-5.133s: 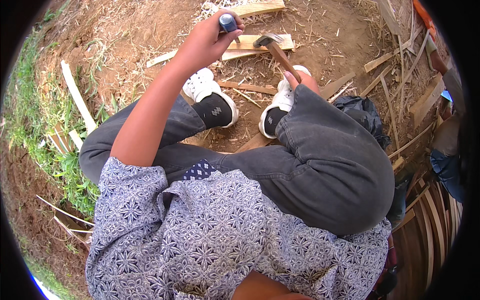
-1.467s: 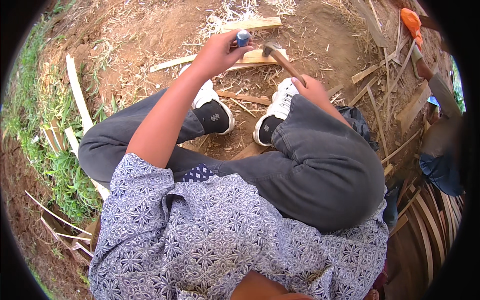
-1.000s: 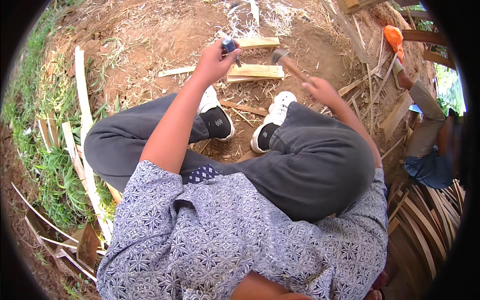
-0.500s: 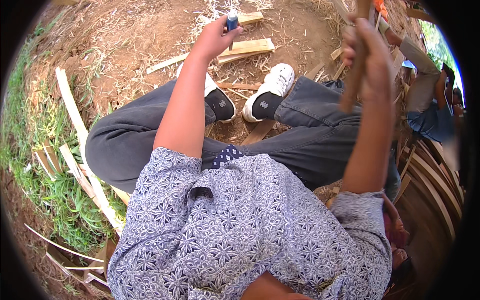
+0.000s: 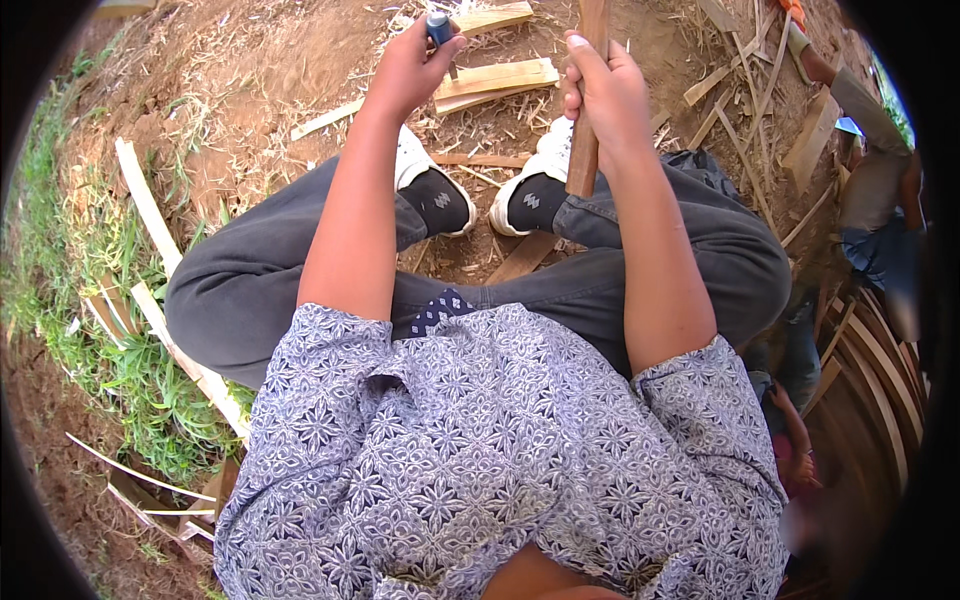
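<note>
My left hand [image 5: 405, 75] is closed around the blue handle of a chisel [image 5: 439, 30], held upright. Its thin blade points down at the left end of a pale piece of wood [image 5: 510, 76] on the ground; whether the tip touches is hard to tell. A second piece lies against that one. In my right hand [image 5: 615, 105] is a brown wooden stick [image 5: 582, 175], gripped near its middle and standing nearly upright to the right of the chisel. The stick's far end runs out of the picture at the top.
Wood shavings lie over the brown soil [image 5: 250, 60]. Another pale block [image 5: 495, 17] sits beyond. My white shoes [image 5: 553, 150] are just this side of the wood. Thin slats [image 5: 755, 110] are scattered at right, near another person's leg [image 5: 870, 190]. Long strips [image 5: 150, 215] lie in grass at left.
My right hand has swung left and inward with the stick, from the far right to beside the chisel. My left hand and the chisel have shifted slightly left in the picture.
</note>
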The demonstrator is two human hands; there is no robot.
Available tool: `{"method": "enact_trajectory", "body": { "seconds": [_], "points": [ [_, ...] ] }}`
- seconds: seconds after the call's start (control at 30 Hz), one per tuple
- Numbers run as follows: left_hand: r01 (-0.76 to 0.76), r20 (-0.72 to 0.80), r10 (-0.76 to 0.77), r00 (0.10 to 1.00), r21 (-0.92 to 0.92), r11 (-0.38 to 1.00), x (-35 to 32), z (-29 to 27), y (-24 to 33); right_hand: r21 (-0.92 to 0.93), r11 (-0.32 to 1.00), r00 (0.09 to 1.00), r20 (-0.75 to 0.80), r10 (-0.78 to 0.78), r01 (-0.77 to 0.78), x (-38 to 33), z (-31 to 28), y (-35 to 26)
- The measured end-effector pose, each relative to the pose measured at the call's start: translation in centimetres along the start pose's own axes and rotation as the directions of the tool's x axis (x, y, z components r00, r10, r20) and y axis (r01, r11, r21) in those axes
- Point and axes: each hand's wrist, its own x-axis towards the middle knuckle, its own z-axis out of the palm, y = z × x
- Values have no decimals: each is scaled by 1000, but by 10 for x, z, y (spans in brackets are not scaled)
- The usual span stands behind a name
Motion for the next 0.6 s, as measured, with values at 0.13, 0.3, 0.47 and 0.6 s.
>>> {"method": "enact_trajectory", "body": {
  "seconds": [0.13, 0.3, 0.47, 0.6],
  "points": [
    [-77, -81, 68, 994, -115, 990, 5, 6, -9, -3, 998, 998, 8, 59, -59, 0, -3, 14],
    [-100, -117, 96, 989, -32, 994, 10, 14, -14, -240, 952, 981, -20, 192, -191, 14, -9, 68],
    [-57, -127, 53, 990, -23, 998, 7, 19, -16, -584, 766, 945, -6, 327, -269, 23, -22, 128],
    [-53, -109, 47, 993, -48, 997, 5, 26, -14, -688, 707, 980, -26, 199, -162, 34, -36, 163]
  ]
}}
